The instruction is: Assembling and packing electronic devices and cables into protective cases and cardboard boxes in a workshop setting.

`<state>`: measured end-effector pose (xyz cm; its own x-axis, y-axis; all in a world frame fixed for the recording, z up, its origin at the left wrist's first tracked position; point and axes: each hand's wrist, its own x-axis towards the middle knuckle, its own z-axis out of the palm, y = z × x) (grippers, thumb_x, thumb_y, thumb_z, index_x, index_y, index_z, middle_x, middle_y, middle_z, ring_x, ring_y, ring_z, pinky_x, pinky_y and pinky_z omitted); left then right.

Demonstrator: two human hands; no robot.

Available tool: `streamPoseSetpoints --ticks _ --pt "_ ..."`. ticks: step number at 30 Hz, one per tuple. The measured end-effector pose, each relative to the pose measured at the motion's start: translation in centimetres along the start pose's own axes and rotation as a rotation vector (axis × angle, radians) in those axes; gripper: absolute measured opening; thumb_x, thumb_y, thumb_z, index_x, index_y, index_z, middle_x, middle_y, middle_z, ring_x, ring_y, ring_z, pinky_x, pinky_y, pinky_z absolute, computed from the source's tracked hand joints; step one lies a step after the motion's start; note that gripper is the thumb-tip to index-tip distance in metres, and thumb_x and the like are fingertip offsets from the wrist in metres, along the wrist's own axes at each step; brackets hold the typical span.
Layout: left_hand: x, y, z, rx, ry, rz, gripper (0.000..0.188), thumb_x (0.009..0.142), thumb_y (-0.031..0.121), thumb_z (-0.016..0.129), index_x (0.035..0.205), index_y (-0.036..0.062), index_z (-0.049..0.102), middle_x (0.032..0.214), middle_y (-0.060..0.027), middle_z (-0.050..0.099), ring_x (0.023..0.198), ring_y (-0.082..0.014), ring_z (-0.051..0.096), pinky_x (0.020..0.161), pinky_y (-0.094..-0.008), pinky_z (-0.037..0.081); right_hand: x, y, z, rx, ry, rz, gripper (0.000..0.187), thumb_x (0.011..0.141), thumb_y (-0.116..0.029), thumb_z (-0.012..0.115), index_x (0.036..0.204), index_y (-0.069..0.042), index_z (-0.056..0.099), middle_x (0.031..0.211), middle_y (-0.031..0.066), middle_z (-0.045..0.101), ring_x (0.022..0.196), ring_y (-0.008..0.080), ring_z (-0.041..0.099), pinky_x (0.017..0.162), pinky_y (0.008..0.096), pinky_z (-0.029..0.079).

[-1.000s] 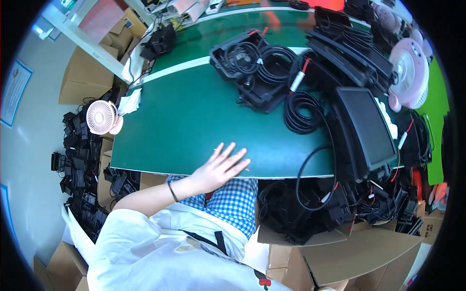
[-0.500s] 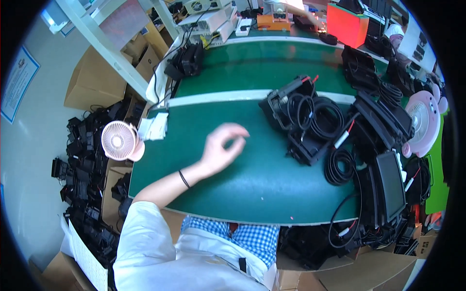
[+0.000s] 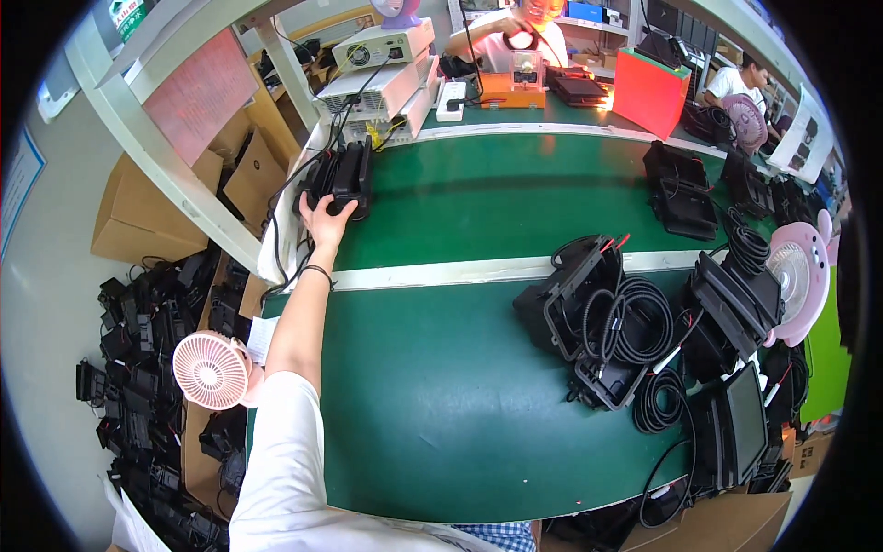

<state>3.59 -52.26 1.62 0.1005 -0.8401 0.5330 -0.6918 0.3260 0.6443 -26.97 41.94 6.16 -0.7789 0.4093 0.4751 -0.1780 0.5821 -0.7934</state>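
Observation:
My left arm is stretched out to the far left of the green table (image 3: 414, 396). My left hand (image 3: 324, 221) is on the near end of a black plastic housing (image 3: 351, 170), thumb on its right side and fingers on its left. Black cables run beside it, and part of its left side is hard to make out. My right hand is out of view. On the right of the table lie an open black housing (image 3: 568, 308) with a coiled black cable (image 3: 644, 317) on it, and another cable coil (image 3: 659, 401).
A pink fan (image 3: 210, 370) stands by the left edge, a pink animal-shaped fan (image 3: 793, 271) at the right. Grey-white instruments (image 3: 382, 46) are stacked behind my hand. A white strip (image 3: 441, 271) crosses the table. A co-worker (image 3: 515, 37) sits opposite, beside a red-lit box (image 3: 648, 97).
My left hand has moved from above the middle of the table forward and left onto the black housing. The view has shifted, showing more of the far side.

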Motion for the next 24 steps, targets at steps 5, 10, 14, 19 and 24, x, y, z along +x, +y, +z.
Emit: streamPoseSetpoints --ticks 5,10,14,19,24 --pt "-1.7 1.1 -1.4 0.081 0.030 0.030 0.050 0.056 0.044 0.090 0.093 0.0133 0.077 0.146 -0.0165 0.038 0.131 -0.0415 0.034 0.110 -0.0490 0.028 -2.7 -3.2 2.9 0.055 0.110 -0.187 0.024 0.099 -0.018 0.056 0.107 0.000 0.070 0.091 0.0118 0.072 0.074 0.0208 0.066 0.061 0.0312 0.054" --pt "-5.2 5.7 -6.6 0.118 0.027 0.188 0.049 0.056 0.054 0.087 0.087 0.0171 0.078 0.129 -0.0150 0.048 0.126 -0.0373 0.034 0.107 -0.0496 0.026 -6.6 -10.3 5.8 0.224 -0.140 -0.048 0.026 0.098 -0.019 0.058 0.115 -0.001 0.066 0.099 0.0130 0.071 0.079 0.0224 0.065 0.069 0.0305 0.053" --pt "-10.9 9.2 -10.8 -0.073 0.005 0.227 0.046 0.054 0.047 0.090 0.085 0.0143 0.078 0.129 -0.0162 0.049 0.126 -0.0356 0.035 0.107 -0.0474 0.027 -12.6 -11.6 10.7 0.450 -0.608 0.143 0.016 0.096 -0.016 0.054 0.107 -0.007 0.061 0.090 0.0029 0.064 0.078 0.0090 0.058 0.071 0.0232 0.047" --pt "-19.6 10.8 -15.5 -0.248 -0.070 0.251 0.041 0.052 0.029 0.094 0.083 0.0079 0.077 0.134 -0.0161 0.044 0.126 -0.0373 0.036 0.107 -0.0465 0.034 -24.7 -20.3 14.0 0.755 -1.455 0.110 0.025 0.091 -0.003 0.061 0.116 -0.001 0.060 0.112 0.0091 0.065 0.095 0.0165 0.064 0.081 0.0285 0.054" --pt "-27.1 13.3 -22.1 -0.367 -0.056 0.282 0.040 0.050 0.031 0.093 0.079 0.0080 0.076 0.130 -0.0140 0.049 0.124 -0.0357 0.040 0.106 -0.0456 0.032 -32.0 -24.2 14.1 0.790 -1.720 -0.286 0.068 0.084 -0.004 0.068 0.145 -0.005 0.037 0.144 0.0172 0.041 0.124 0.0286 0.052 0.097 0.0383 0.050"
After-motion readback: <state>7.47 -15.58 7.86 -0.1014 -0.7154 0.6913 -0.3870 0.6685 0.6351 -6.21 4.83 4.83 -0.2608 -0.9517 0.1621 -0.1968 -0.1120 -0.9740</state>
